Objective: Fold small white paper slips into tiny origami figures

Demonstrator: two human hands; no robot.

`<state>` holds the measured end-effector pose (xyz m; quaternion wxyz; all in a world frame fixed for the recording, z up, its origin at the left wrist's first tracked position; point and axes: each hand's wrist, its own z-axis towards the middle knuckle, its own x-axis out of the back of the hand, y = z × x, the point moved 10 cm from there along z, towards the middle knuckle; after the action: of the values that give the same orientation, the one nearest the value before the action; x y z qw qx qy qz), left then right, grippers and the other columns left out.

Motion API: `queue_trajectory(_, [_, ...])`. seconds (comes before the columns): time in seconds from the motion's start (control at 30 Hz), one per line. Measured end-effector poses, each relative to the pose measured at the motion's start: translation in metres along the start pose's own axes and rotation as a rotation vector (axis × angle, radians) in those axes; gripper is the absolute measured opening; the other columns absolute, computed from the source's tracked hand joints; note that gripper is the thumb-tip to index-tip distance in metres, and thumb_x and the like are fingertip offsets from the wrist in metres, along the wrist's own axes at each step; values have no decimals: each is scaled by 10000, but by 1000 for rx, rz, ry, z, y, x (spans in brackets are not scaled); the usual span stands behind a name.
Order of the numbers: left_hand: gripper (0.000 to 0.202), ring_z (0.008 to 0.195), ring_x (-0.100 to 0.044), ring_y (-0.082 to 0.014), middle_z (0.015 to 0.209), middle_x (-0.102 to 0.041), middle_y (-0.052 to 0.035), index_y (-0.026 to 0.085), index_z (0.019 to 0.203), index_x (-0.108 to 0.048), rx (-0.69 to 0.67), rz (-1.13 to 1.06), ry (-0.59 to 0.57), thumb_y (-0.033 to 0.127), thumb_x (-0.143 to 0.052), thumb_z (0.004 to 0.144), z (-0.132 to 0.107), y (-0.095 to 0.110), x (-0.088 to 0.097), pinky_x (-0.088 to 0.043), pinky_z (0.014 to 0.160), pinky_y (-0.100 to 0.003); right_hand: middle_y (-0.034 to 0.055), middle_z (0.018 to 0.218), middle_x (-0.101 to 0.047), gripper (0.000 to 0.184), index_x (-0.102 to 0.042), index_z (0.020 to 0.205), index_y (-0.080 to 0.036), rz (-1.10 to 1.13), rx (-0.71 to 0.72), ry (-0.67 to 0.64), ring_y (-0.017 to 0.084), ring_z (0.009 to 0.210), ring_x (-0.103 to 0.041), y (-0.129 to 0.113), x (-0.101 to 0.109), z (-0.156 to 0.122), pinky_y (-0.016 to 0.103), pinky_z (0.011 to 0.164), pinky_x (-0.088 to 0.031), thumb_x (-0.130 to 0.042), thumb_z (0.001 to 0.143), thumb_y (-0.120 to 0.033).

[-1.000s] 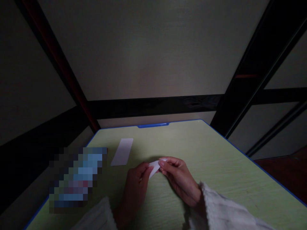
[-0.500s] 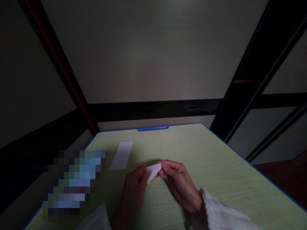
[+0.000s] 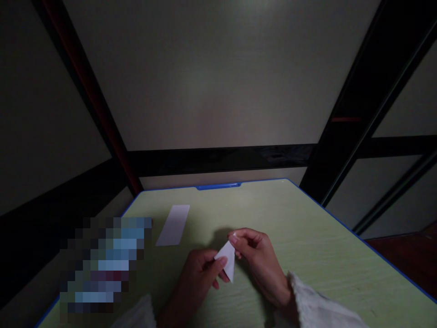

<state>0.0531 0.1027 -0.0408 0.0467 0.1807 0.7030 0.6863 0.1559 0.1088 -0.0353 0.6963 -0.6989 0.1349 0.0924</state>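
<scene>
Head | triangular paper [image 3: 230, 258] | pinched: left hand [image 3: 204, 273], right hand [image 3: 258, 256] | grained tabletop [image 3: 307, 255]

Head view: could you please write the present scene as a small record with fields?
Table: pale green top, blue edge
Held paper: white, roughly triangular
Left hand: pinches its lower part, thumb on top
Right hand: pinches its upper corner
Second paper: white, flat on table, left side
Pixelated patch: far left, content unreadable
</scene>
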Motion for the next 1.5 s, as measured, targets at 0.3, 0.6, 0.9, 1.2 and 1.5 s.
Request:
queue_trajectory(0.3, [228,389,-529,-117,404,-586,-19,114,524,-597,79,-103,13,272,-501,657,3,-7,0,-416,431,-210,-38,415,-513,210,-607,576,-113,34,-65,-41,37,373,-405,6,-5,-1,163,388,-288,-690,522,-298])
queue_trajectory(0.6, [335,402,-554,-133,442,-612,-36,104,561,-598,131,-275,-94,434,-546,592,3,-24,-14,-406,406,-211,-67,362,-398,319,-478,469,-119,-160,-41,-107,34,351,-321,3,-11,-4,178,380,-226,-610,604,-375])
queue_trajectory(0.9, [446,279,-418,-76,315,-480,1,124,410,-510,133,-158,-10,547,-511,550,0,-16,-4,-322,338,-197,-60,404,-370,403,-383,477,-153,-325,-26,-209,49,389,-327,10,-20,-3,193,405,-245,-503,658,-491])
queue_trajectory(1.2, [484,258,-383,-70,289,-429,10,136,364,-479,137,-140,23,586,-485,539,1,-16,-1,-286,322,-197,-53,434,-369,417,-410,520,-140,-439,8,-256,51,411,-326,11,-25,-9,187,399,-245,-436,703,-514])
queue_trajectory(1.5, [460,240,-403,-71,295,-480,0,130,353,-500,156,-289,67,574,-568,452,4,-16,8,-291,299,-191,-37,424,-433,431,-461,492,-119,-341,-122,-476,21,325,-334,21,-42,-14,158,335,-249,-471,677,-508])
